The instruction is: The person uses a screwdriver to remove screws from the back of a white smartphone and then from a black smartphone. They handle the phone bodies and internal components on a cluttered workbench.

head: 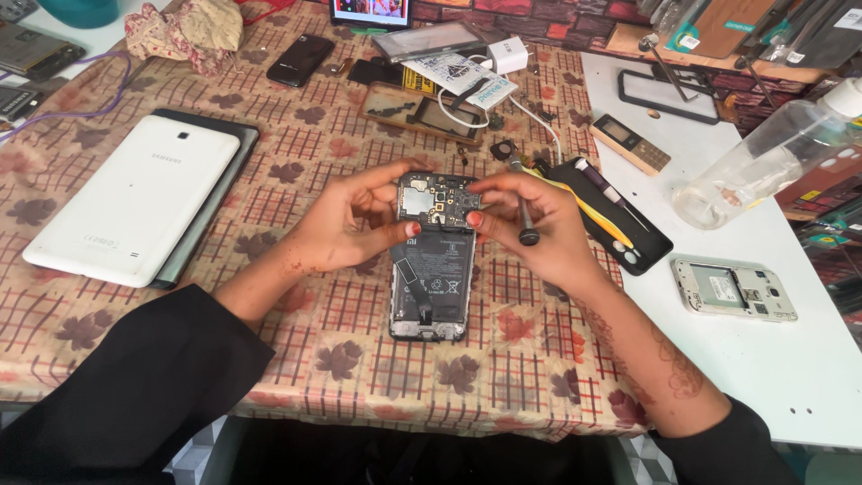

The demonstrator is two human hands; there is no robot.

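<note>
An opened smartphone (433,269) lay back-up on the patterned tablecloth (359,359), right of the white tablet (126,202). The left hand (346,224) pinched the phone's upper left edge. The right hand (530,229) gripped a small screwdriver (525,211) and touched the upper right edge; its tip seemed hidden. A black tool tray (620,224) sat just right of the phone.

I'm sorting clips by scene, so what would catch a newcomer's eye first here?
An opened phone lies at the centre of the checked cloth, gripped by the left hand and the right hand, which also holds a screwdriver. A white tablet lies at left.
</note>
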